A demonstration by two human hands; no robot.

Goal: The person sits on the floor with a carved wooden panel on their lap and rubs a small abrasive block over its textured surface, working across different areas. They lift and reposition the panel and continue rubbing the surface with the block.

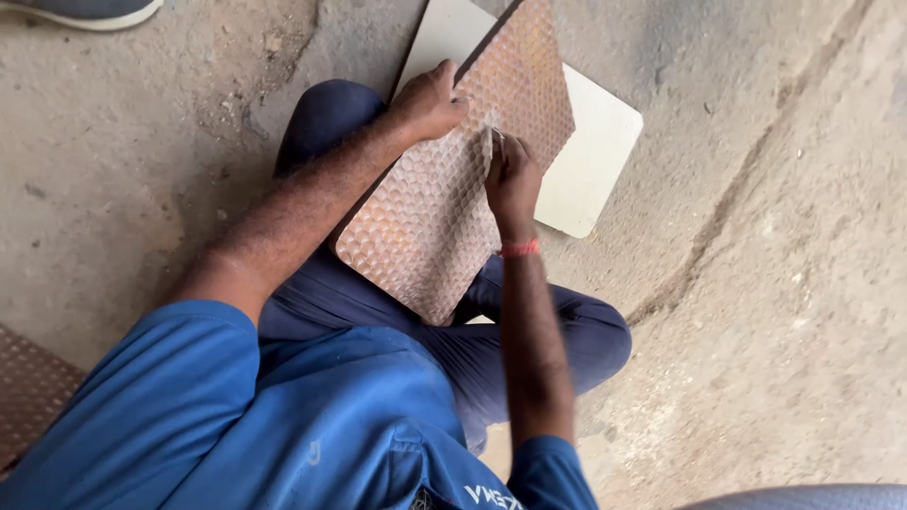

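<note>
A brown panel (425,222) with a shiny honeycomb pattern rests tilted across my knees. My left hand (430,99) grips its upper left edge. My right hand (512,179), with a red thread at the wrist, is on the patterned face and pinches a thin strip of clear film (487,144) that lifts off the surface. Beneath the brown panel lies a plain white panel (590,161) on the floor.
I sit on a rough concrete floor (775,236) in blue work clothes. Another patterned brown sheet (28,387) shows at the lower left edge. A shoe (85,9) is at the top left corner.
</note>
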